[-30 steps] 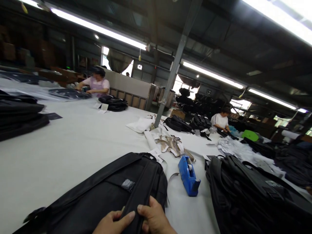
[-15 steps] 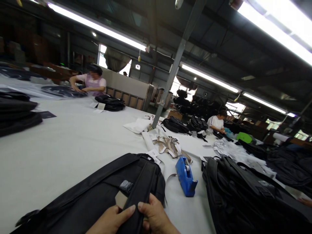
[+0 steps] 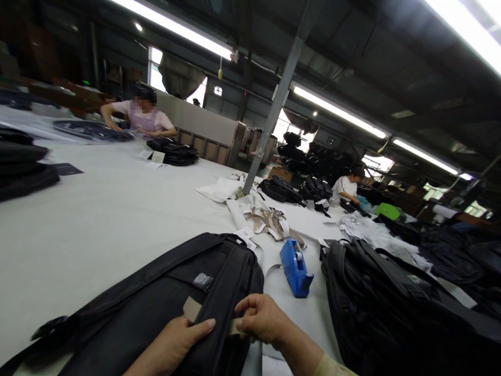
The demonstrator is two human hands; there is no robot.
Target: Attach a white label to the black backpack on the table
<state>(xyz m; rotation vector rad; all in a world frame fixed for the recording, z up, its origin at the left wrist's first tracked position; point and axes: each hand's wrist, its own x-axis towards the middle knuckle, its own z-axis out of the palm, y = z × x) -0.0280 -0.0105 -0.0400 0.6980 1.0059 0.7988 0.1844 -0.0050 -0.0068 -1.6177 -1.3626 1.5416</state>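
Across one black backpack (image 3: 156,308) lying flat on the white table (image 3: 97,224) runs a tan paper strip (image 3: 192,309), tucked under its strap. Left hand (image 3: 172,342) presses the bag, thumb on the strap; right hand (image 3: 262,318) pinches the strip's other end, probably between thumb and forefinger. Right of the backpack: one blue tape dispenser (image 3: 295,269), then one heap of black bags (image 3: 391,303). Beyond it: two co-workers.
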